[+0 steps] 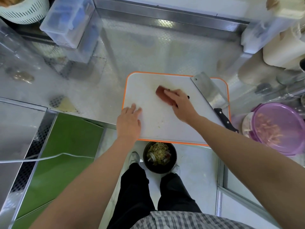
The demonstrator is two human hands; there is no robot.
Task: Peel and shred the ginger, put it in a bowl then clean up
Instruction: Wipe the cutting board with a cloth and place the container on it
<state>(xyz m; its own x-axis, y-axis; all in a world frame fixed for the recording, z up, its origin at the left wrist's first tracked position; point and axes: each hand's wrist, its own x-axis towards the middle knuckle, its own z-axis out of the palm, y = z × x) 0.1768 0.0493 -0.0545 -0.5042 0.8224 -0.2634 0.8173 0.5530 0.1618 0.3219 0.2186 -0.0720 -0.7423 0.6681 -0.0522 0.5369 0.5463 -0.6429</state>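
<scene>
A white cutting board [148,90] with an orange rim lies on the steel counter and juts over its front edge. My right hand [179,103] presses a reddish-brown cloth [160,92] onto the board's middle. My left hand [129,120] rests flat on the board's near-left corner, fingers straight. A few pale ginger scraps [160,123] lie on the board near its front. A cleaver [208,90] with a black handle lies along the board's right side. On the floor below the board stands a black bin [159,157] holding shreds and peelings.
A purple-lidded bowl [279,128] with pale shreds sits at the right. Clear plastic containers [67,22] and a white slotted basket [24,10] stand at the back left. A green panel [66,146] lies lower left. Paper rolls [280,52] and jars crowd the right.
</scene>
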